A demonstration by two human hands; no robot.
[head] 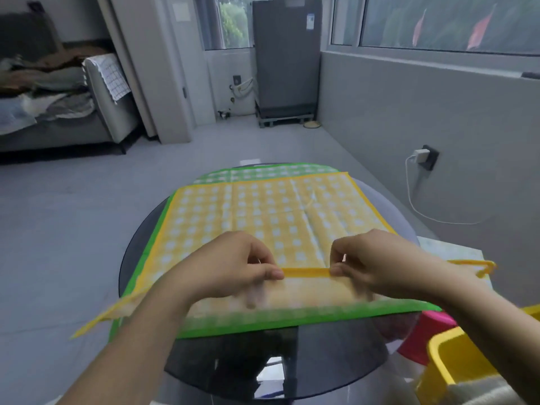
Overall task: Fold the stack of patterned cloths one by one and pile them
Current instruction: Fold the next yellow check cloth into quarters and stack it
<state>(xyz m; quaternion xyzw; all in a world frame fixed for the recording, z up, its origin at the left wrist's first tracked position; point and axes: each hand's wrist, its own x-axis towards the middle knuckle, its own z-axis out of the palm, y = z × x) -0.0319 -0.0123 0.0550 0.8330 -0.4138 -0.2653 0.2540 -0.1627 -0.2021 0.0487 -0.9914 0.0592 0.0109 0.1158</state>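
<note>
The left hand (233, 267) and the right hand (377, 264) each pinch the near hem of the yellow checked cloth (263, 211) between thumb and curled fingers, holding that edge lifted and taut between them. The yellow checked cloth lies spread on top of a green checked cloth (292, 320), whose border shows at the 6, 9 and 12 o'clock sides, both resting on a round dark glass table (233, 363). A yellow plastic bin (447, 366) stands at 4 o'clock of the hands, and a grey refrigerator (286, 59) stands at 12 o'clock against the far wall.
</note>
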